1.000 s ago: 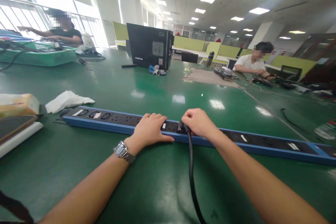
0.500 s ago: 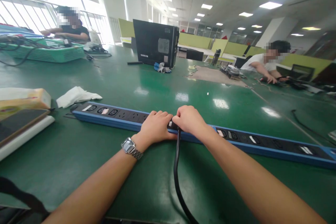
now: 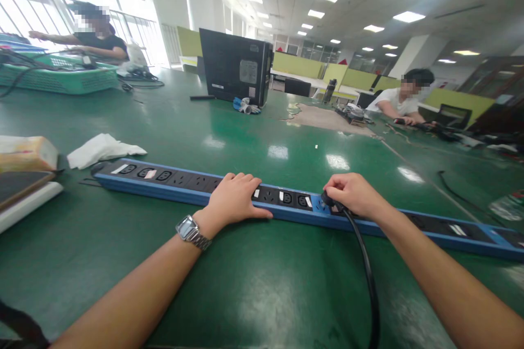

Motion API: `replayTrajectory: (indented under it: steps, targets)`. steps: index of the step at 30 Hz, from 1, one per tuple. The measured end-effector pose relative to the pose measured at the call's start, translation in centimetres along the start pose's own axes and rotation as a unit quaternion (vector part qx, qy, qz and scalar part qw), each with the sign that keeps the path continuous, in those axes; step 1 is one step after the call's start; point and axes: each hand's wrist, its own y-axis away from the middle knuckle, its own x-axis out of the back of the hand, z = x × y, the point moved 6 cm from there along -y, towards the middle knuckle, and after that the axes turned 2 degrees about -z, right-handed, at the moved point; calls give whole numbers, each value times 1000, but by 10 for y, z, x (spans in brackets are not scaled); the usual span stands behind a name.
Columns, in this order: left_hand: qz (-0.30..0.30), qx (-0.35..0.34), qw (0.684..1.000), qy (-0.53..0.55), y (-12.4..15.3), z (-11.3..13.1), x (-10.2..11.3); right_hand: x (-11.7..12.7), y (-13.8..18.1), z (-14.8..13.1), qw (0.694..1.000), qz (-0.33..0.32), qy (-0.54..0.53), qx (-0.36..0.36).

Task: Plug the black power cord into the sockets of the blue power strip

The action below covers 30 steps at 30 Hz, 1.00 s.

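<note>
A long blue power strip [image 3: 295, 215] with a black top and rows of sockets lies across the table. My left hand [image 3: 231, 199] is clasped over its left-middle part, fingers on the far side and thumb along the near edge. My right hand [image 3: 356, 193] pinches a black plug [image 3: 326, 199] at a blue socket section right of centre. The plug is tilted, its pin end toward the sockets; whether any pins are inserted I cannot tell. From it a thick black cable [image 3: 370, 272] curves down toward me. Several sockets carry small white stickers.
Crumpled tissue [image 3: 102, 150] and a tissue pack [image 3: 28, 154] lie left on the green table. Farther off stand a black computer case [image 3: 229, 65], blue-white gloves [image 3: 246, 106] and a green basket [image 3: 77, 80]. Two people sit across the table.
My right hand has moved right along the strip with the plug and cable, away from my left hand. My left hand keeps its hold on the strip. The view has shifted slightly.
</note>
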Motion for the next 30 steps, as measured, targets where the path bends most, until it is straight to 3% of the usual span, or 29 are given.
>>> replayTrajectory:
  steps: [10,12,15,17,19,21,24,30]
  targets:
    - [-9,-2,1000,-3,0,0,1,-12,-2,-21,995,0,97,5]
    - [-8,-4,1000,-3,0,0,1,5,2,-23,997,35,65,-1]
    - [-6,-5,1000,-4,0,0,2,52,18,-16,991,130,-2,-9]
    - [-6,-5,1000,-4,0,0,2,83,32,1,985,173,-3,-22]
    - [-6,-5,1000,-5,0,0,3,99,44,27,983,177,34,-46]
    - [-6,-6,1000,-4,0,0,3,97,52,56,986,143,70,-53]
    - [-5,-5,1000,-2,-1,0,3,74,57,87,992,83,85,-44]
    - [-11,-1,1000,-4,0,0,3,44,48,90,993,35,101,-41]
